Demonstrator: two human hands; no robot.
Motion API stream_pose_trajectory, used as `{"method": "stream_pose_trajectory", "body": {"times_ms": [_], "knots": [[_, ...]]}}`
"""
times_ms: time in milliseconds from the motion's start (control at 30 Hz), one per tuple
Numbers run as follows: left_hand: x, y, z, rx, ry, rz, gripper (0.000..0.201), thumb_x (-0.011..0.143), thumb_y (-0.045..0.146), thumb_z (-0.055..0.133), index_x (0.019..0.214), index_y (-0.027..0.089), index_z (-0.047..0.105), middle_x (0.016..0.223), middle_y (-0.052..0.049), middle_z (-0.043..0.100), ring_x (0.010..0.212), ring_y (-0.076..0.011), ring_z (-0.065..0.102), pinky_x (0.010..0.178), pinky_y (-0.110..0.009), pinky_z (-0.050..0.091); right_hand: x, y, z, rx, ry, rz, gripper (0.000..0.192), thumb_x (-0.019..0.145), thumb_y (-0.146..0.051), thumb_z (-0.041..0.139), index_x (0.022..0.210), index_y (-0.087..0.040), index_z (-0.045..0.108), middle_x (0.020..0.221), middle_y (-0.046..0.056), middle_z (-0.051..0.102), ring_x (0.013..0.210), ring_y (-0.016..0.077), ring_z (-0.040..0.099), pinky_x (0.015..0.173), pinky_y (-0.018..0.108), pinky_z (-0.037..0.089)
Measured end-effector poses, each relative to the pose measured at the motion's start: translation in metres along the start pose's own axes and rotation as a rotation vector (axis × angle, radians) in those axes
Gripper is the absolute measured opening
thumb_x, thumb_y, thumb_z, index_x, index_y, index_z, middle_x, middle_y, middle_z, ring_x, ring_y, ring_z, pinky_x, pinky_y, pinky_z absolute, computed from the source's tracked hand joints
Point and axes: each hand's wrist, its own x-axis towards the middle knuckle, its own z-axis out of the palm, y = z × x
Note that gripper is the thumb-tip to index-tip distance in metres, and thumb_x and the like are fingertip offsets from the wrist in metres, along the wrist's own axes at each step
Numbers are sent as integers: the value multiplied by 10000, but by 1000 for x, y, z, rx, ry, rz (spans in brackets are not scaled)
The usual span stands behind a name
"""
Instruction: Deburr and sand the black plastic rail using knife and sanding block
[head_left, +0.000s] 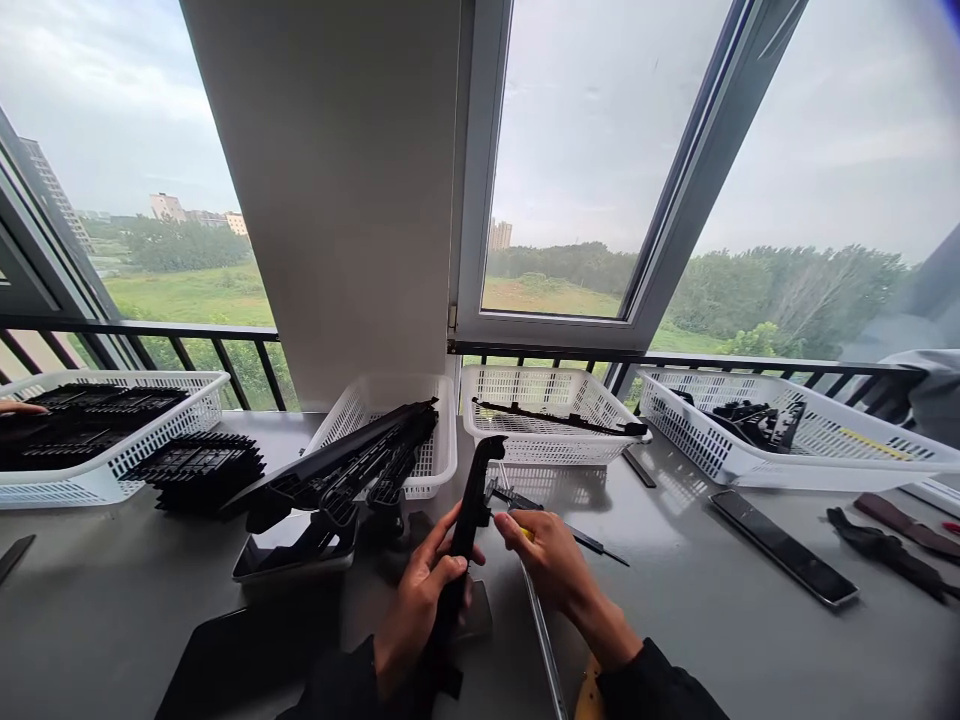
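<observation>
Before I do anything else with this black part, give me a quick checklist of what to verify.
1. Left hand grips the long black part: ok.
2. Part stands upright, top end free: ok.
3. Right hand holds the thin metal tool: ok.
4. Tool tip seated on the part: cannot tell, fingers hide it.
5. Grey table bare ahead of the hands: not ok, a thin black tool lies there.
6. White basket behind within view: ok.
</observation>
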Motion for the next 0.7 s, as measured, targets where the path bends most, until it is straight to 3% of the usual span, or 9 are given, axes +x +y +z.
{"method": "stream_pose_trajectory", "body": {"times_ms": [267,500,700], "knots": [[2,4,-4,1,-41,-51,898,778,401,715,1614,202,456,836,18,633,490,-86,463,423,-213,338,-1,-1,-2,23,-77,-75,687,1002,-770,404,596,-222,320,556,-40,357,542,132,328,563,317,176],[1,8,-4,22,-62,-107,994,813,476,680,1663,102,326,637,50,607,472,-115,471,452,-225,348,-1,2,-4,55,-103,-111,698,988,-769,463,582,-219,320,558,-55,305,542,120,279,560,319,156],[2,12,-7,51,-78,-114,931,801,477,667,1624,115,423,620,62,578,475,-104,445,467,-218,355,1,6,-7,137,-115,-129,715,990,-812,382,588,-221,373,580,-45,342,554,125,334,554,295,213]]}}
